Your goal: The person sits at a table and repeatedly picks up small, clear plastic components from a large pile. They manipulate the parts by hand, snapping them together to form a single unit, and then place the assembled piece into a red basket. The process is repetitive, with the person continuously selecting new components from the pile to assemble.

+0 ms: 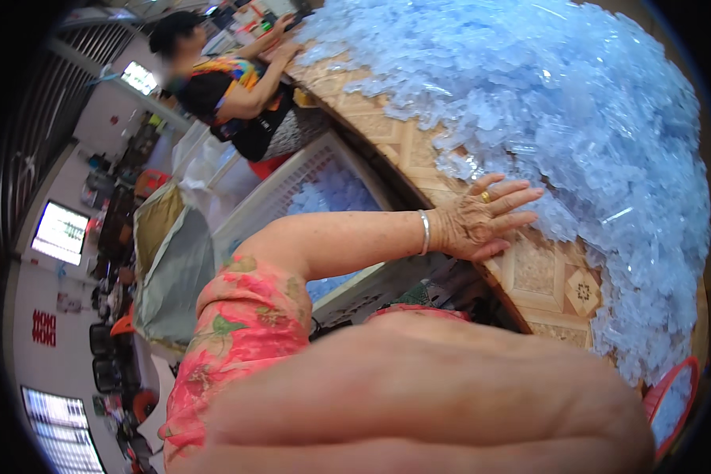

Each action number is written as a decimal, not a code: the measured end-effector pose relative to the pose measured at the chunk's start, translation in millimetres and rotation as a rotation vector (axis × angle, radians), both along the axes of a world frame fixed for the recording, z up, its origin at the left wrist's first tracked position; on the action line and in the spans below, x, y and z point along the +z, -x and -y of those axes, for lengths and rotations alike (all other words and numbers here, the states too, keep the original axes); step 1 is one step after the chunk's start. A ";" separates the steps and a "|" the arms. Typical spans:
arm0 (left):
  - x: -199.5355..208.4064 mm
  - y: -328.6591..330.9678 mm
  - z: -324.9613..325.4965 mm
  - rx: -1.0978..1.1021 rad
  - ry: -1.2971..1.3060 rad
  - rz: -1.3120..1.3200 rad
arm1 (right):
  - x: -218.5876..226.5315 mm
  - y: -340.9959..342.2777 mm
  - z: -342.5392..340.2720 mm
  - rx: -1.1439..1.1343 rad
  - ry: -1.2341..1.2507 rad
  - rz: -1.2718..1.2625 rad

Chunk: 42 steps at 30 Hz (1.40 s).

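My left hand (490,217), wearing a ring and a silver bangle, rests at the edge of a wood-patterned table (533,272). Its fingers are stretched out and hold nothing; their tips reach the border of a big heap of small, clear bluish plastic pieces (577,118). Very close to the camera, a large blurred stretch of skin, apparently my right hand or arm (434,395), fills the bottom of the head view. Its fingers do not show, and it hides much of what lies below.
Below the table edge stands a white slatted crate (292,170) with more plastic pieces. A grey-lined sack (170,261) is beside it. Another person (241,95) reaches onto the table at the far left. A red-rimmed basket (671,403) sits at the lower right.
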<state>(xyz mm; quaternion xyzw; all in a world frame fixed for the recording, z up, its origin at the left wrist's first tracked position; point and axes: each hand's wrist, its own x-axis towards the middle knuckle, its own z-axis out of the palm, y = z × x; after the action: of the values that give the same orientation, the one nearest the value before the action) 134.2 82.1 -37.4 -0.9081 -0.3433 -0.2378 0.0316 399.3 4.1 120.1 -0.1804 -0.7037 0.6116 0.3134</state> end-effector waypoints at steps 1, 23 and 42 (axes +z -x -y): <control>-0.4 0.0 0.6 0.006 0.004 -0.006 | -9.0 -8.0 -0.4 -0.019 0.007 0.023; 0.5 -3.5 -0.3 0.045 0.025 -0.015 | -40.2 -35.2 -6.7 -0.032 -0.031 0.090; -8.3 0.8 1.6 0.034 -0.078 0.065 | 46.2 71.9 5.5 0.326 -0.136 -0.089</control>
<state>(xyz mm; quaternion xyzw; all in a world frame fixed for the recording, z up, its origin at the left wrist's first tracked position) 133.4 80.5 -45.7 -0.8921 -0.3500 -0.2796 0.0597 327.4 -1.4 166.3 -0.0149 -0.7487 0.6128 0.2524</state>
